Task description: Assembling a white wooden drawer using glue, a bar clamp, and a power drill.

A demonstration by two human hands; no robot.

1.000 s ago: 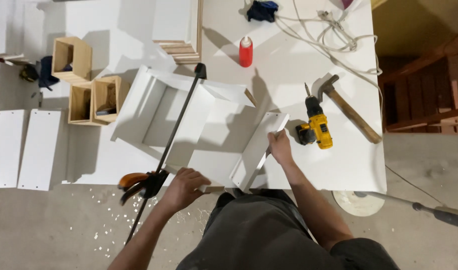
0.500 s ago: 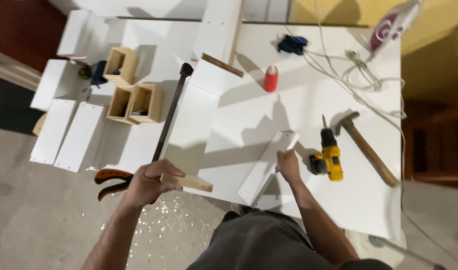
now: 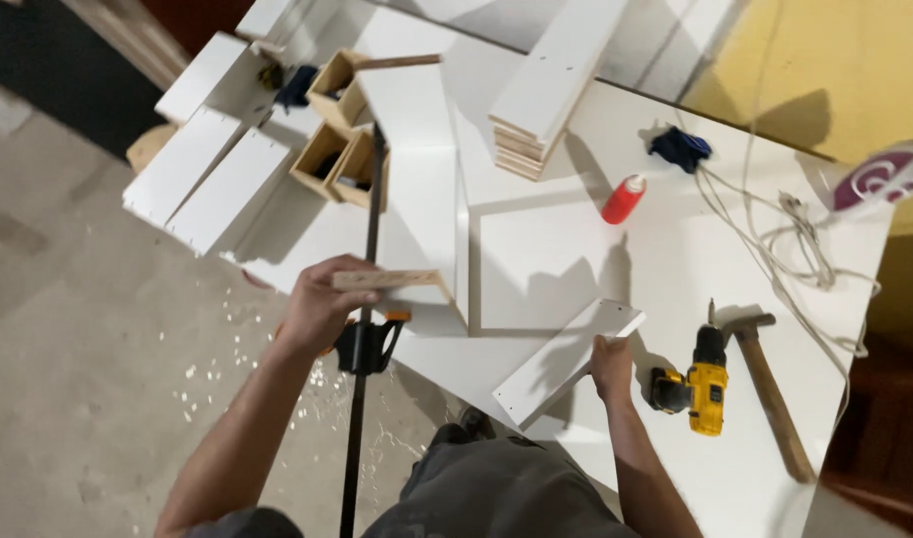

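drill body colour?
Yellow, with black grip and chuck: drill on the table, head view.

drill (image 3: 704,384) left of hammer (image 3: 770,389) (touching)

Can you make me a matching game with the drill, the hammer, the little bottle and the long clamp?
Things:
1. drill
2. hammer
3. bottle
4. bar clamp

Descriptions:
A. red, standing upright
B. yellow and black
C. wooden handle, nearest the table's right edge
D. long and black, beside the left hand

Pairs: 1-B, 2-C, 3-A, 4-D
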